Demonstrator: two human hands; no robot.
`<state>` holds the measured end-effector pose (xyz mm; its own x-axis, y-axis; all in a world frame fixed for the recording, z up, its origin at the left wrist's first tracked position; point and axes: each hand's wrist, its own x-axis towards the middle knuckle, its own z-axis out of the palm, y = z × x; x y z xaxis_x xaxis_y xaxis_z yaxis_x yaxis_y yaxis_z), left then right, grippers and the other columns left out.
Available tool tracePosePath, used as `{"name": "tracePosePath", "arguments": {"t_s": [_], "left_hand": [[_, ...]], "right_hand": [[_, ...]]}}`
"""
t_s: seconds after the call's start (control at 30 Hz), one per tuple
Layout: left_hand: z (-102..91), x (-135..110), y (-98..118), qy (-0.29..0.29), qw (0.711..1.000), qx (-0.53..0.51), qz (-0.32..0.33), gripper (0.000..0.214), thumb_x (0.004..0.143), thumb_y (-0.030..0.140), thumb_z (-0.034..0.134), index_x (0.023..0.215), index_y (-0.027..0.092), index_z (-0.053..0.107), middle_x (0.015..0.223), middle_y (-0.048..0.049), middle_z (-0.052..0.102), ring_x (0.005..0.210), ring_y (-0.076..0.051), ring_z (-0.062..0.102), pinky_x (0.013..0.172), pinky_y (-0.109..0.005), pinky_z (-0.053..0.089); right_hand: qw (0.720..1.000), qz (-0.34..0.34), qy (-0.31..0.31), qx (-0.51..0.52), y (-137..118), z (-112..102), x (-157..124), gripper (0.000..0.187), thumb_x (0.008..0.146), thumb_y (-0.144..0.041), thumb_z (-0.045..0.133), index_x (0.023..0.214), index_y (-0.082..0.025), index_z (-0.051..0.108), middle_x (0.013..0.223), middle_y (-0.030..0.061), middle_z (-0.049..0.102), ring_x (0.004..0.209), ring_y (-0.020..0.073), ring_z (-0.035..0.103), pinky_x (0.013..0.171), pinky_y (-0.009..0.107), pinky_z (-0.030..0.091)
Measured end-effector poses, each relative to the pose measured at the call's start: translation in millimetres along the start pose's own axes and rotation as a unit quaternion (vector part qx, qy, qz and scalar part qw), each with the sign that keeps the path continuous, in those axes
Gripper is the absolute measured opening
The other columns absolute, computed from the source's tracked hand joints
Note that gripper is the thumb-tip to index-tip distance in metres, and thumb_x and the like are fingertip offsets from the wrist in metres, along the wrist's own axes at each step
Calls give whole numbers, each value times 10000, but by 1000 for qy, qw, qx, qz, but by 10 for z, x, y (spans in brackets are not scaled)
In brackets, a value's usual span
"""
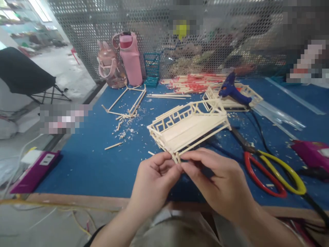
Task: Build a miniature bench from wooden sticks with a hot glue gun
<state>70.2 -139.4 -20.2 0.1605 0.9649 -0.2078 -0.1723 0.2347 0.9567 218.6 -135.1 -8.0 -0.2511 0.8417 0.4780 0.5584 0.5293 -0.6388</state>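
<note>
Both hands pinch the near corner of a small wooden stick frame (190, 132), a tray-like model with a flat floor and latticed sides. My left hand (155, 178) grips the corner from the left, thumb and forefinger closed on it. From the right, my right hand (218, 181) closes its thumb and fingertips on the same corner. The model tilts above the blue tabletop, its far end close to a blue hot glue gun (232, 91). Just right of it lie scissors (264, 168) with one red and one yellow handle.
A second stick frame (119, 111) lies at left among wood crumbs. Red-tipped sticks (192, 83) are piled at the back, near a pink bottle (131, 61) and a clear pink bottle (110, 68). Glue sticks (280, 115) lie right. A purple power strip (36, 171) sits at the left edge.
</note>
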Motion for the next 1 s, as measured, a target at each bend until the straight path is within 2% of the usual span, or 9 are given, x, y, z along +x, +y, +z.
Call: {"name": "tracePosePath", "arguments": {"t_s": [0.17,0.23,0.33,0.53,0.7,0.87,1.0], "left_hand": [[53,-105,-306,37,989,90,108,263,808,290,628,1055,234,702,922,-6,748,829,-166,685,802,-248,515],[42,-117,-351,52,980,128,141,275,813,278,625,1077,245,695,951,-5,747,857,-168,686,822,-246,514],[24,-104,-353,49,978,135,153,282,796,284,646,1069,243,700,953,-10,749,888,-181,685,823,-250,518],[28,-62,-331,57,982,113,143,269,746,299,694,1004,229,724,857,-8,756,818,-192,689,766,-274,534],[21,-49,-319,43,985,91,136,266,727,293,710,982,217,731,857,-10,757,832,-186,685,755,-261,535],[13,-36,-312,41,983,104,149,262,732,299,705,976,210,740,859,-18,758,804,-182,682,746,-265,537],[2,-44,-303,42,981,109,158,251,753,323,687,966,205,746,860,-25,757,801,-172,683,742,-246,536]], "right_hand": [[991,50,123,30,65,267,-261,118,831,-195,579,812,-224,691,791,34,724,722,169,670,625,263,528],[985,61,148,65,88,322,-302,108,812,-189,608,823,-226,709,796,29,724,721,164,668,641,265,532],[974,71,172,127,101,354,-312,109,795,-188,628,816,-230,727,790,22,723,714,154,661,673,271,535],[956,136,156,209,111,346,-258,73,747,-236,657,756,-211,725,763,27,708,714,163,651,639,277,531],[947,127,139,261,100,343,-240,94,743,-222,642,749,-199,733,788,31,733,733,164,669,693,282,546],[930,176,145,288,68,364,-232,93,715,-253,671,745,-185,728,731,21,736,659,160,670,620,271,557],[928,170,153,295,68,381,-243,85,715,-250,672,729,-181,720,728,23,734,616,148,663,575,253,554]]}}
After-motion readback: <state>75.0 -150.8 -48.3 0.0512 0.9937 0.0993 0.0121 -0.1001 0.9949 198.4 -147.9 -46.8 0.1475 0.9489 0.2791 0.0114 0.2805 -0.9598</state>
